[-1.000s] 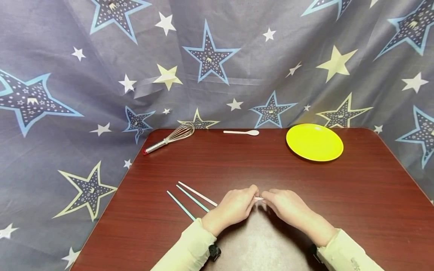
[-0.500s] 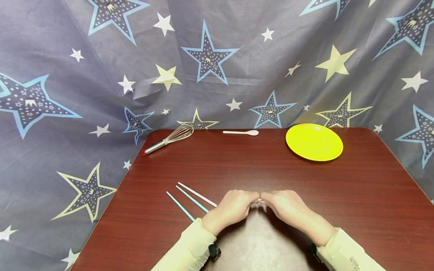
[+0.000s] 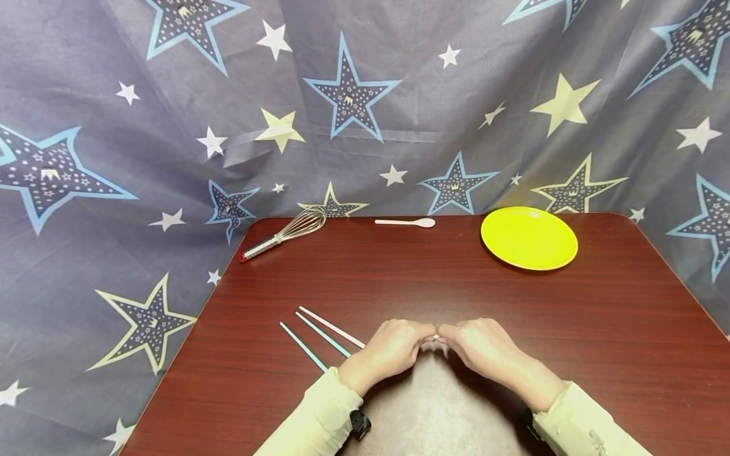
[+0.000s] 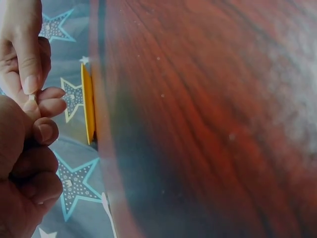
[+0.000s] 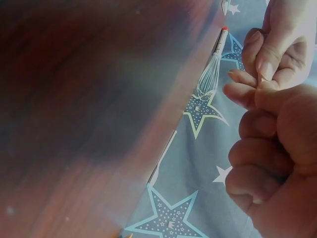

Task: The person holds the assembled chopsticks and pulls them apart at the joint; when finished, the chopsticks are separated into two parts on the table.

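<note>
L hand, R hand prob. pinching obj.

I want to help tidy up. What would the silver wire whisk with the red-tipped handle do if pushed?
The silver wire whisk might roll in a curve, since its loops bulge wider than its handle. Those thin wires would probably flex. That open end suggests it's fairly light.

Open passage across the bench from the right hand to the yellow plate, slim sticks obstructing beside the left hand, whisk and spoon near the far edge, starry curtain walling the rear
</note>
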`<state>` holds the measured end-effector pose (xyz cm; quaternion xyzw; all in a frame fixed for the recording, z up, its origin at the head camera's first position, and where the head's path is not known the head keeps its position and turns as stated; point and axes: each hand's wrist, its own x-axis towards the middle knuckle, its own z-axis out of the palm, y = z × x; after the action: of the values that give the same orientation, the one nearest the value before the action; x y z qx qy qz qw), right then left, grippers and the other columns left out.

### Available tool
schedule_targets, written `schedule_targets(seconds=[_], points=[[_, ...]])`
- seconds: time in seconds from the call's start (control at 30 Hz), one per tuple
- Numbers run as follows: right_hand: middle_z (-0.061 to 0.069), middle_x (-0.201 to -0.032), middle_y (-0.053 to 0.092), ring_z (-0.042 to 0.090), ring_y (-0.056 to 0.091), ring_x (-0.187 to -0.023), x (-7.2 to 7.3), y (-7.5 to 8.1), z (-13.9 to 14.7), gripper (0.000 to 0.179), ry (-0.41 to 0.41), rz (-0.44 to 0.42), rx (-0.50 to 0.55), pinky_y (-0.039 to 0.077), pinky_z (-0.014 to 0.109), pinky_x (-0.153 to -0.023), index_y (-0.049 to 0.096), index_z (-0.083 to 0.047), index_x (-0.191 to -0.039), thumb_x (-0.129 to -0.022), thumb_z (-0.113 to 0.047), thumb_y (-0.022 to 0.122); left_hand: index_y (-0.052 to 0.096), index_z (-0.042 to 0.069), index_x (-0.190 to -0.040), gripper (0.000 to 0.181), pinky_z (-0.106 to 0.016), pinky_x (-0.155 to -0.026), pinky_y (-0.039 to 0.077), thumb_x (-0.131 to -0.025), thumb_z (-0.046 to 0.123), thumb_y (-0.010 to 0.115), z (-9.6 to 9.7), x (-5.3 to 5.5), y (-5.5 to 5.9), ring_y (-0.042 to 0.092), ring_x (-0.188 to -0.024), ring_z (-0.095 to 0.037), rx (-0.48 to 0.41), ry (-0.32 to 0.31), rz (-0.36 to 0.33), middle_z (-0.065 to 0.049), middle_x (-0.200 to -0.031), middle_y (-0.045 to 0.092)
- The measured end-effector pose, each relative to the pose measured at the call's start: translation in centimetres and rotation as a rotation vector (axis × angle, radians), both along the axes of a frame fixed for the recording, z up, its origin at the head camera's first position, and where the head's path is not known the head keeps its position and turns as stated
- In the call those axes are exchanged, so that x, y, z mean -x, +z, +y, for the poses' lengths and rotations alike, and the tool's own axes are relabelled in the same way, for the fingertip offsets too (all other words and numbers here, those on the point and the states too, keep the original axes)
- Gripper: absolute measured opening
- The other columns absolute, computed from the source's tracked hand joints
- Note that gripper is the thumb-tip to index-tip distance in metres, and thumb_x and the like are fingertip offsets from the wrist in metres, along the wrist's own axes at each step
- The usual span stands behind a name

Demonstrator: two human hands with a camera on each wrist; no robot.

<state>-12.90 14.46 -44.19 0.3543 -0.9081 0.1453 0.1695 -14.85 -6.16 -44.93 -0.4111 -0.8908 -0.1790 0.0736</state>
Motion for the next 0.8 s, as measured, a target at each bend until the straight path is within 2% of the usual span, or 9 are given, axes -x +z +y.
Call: schedule_targets(seconds=[0.17,0.23,0.4,0.5,0.73,0.8], points=[[-0.013,-0.054,0.039,0.008,0.04,-0.044,0.1,0.0,0.2,0.031,0.033,-0.012,-0.01,0.031,0.028,-0.04,0.044,-0.022,-0.069,-0.088,-0.021,0.069,0.061,0.017,-0.08,0.013,-0.027,-0.054,0.044,-0.091,0.015,0.065,-0.1,0.0,0.1,0.049,-0.059,-0.006,-0.002,-0.025,-0.019,0.011,-0.067,0.054],[-0.014,-0.055,0.039,0.008,0.039,-0.044,0.2,0.1,0.3,0.03,0.039,-0.018,-0.015,0.031,0.028,-0.04,0.045,-0.022,-0.07,-0.087,-0.019,0.069,0.064,0.019,-0.084,0.008,-0.028,-0.055,0.046,-0.09,0.014,0.066,-0.2,0.0,0.2,0.055,-0.062,-0.006,0.006,-0.027,-0.015,0.011,-0.071,0.059],[-0.013,-0.055,0.039,0.01,0.04,-0.044,0.2,0.2,0.5,0.028,0.033,-0.028,-0.022,0.031,0.029,-0.04,0.047,-0.022,-0.072,-0.086,-0.02,0.07,0.069,0.023,-0.099,0.01,-0.03,-0.061,0.051,-0.096,0.018,0.06,-0.5,0.0,0.4,0.064,-0.073,-0.009,0.019,-0.032,-0.041,0.008,-0.083,0.069],[-0.012,-0.055,0.039,0.011,0.042,-0.045,0.3,0.3,0.5,0.029,0.026,-0.026,-0.019,0.032,0.029,-0.04,0.046,-0.02,-0.07,-0.087,-0.022,0.07,0.068,0.021,-0.098,0.011,-0.031,-0.06,0.05,-0.098,0.021,0.057,-0.4,0.1,0.7,0.064,-0.072,-0.009,0.015,-0.038,-0.054,0.007,-0.083,0.069],[-0.013,-0.057,0.035,0.01,0.038,-0.047,0.3,0.6,0.7,0.03,-0.021,-0.061,-0.013,0.035,0.03,-0.044,0.044,-0.019,-0.071,-0.09,-0.017,0.067,0.064,0.017,-0.093,0.012,-0.033,-0.058,0.049,-0.099,0.021,0.055,-0.5,0.7,1.0,0.063,-0.07,-0.014,0.036,-0.006,-0.021,0.006,-0.08,0.065],[-0.013,-0.058,0.035,0.01,0.039,-0.048,0.3,0.5,1.0,0.027,-0.04,-0.063,-0.004,0.038,0.03,-0.046,0.046,-0.019,-0.072,-0.091,-0.014,0.065,0.065,0.016,-0.098,0.013,-0.034,-0.062,0.051,-0.1,0.02,0.052,-0.9,0.9,1.1,0.065,-0.074,-0.015,0.042,0.008,-0.016,0.005,-0.084,0.067]])
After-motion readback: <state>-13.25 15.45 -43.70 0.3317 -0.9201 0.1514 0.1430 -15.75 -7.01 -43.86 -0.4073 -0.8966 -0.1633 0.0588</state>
